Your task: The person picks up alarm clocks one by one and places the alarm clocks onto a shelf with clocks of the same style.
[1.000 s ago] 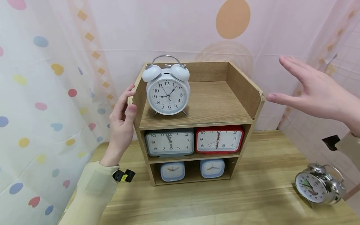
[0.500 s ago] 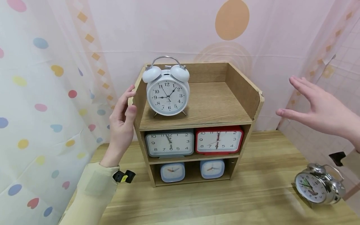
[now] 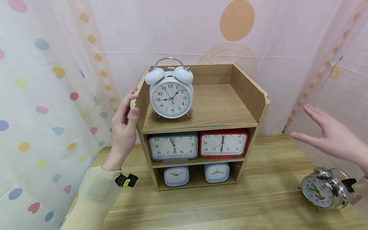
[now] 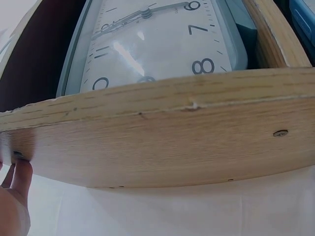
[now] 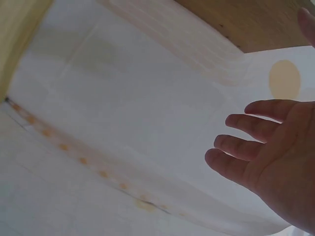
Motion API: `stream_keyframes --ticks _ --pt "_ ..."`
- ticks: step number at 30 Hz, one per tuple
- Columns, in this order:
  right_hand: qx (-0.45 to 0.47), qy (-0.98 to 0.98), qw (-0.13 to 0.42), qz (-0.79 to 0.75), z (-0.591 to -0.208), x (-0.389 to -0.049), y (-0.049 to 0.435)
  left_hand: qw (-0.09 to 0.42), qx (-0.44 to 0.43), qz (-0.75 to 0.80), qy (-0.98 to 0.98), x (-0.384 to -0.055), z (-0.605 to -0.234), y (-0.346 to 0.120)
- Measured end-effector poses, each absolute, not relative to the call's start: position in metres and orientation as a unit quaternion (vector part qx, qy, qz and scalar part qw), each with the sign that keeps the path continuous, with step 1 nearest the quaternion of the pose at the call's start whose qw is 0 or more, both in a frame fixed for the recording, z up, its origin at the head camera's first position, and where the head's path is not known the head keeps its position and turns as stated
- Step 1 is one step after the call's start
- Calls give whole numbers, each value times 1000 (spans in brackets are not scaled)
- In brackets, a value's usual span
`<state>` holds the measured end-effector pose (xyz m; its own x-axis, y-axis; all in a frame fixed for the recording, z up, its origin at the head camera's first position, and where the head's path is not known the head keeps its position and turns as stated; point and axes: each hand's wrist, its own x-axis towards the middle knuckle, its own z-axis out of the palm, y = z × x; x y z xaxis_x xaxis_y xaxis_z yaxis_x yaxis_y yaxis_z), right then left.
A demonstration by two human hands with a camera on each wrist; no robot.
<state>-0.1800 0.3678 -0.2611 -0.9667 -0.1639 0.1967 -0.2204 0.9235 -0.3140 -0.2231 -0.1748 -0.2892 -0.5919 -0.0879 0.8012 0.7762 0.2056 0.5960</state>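
Observation:
My left hand (image 3: 125,119) rests against the left side panel of a small wooden shelf (image 3: 218,107); in the left wrist view its fingertips (image 4: 20,179) touch the outer face of that panel. On the top board, to the left, stands a white twin-bell alarm clock (image 3: 172,99). The right hand (image 3: 333,137) hovers to the right of the shelf, thumb and fingers spread, holding nothing. Below it on the table, a silver twin-bell alarm clock (image 3: 317,191) is partly covered by the wrist strap and sleeve.
The middle compartment holds a grey rectangular clock (image 3: 164,150) and a red one (image 3: 211,143). Two small blue clocks (image 3: 176,175) sit in the bottom compartment. The shelf stands on a wooden table (image 3: 201,210), with patterned curtains (image 3: 120,25) behind and at the sides.
My right hand has moved from beside the shelf's upper right corner, down and to the right, towards the silver clock. The left hand has stayed at the panel.

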Motion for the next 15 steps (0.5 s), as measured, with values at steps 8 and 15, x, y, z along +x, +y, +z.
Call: stream_keyframes --ticks 8,15 --pt "86 -977 92 173 -300 -170 386 364 -249 -576 -688 -223 -291 -175" --pt "75 -978 95 169 -321 -165 396 371 -252 -575 -684 -223 -290 -175"
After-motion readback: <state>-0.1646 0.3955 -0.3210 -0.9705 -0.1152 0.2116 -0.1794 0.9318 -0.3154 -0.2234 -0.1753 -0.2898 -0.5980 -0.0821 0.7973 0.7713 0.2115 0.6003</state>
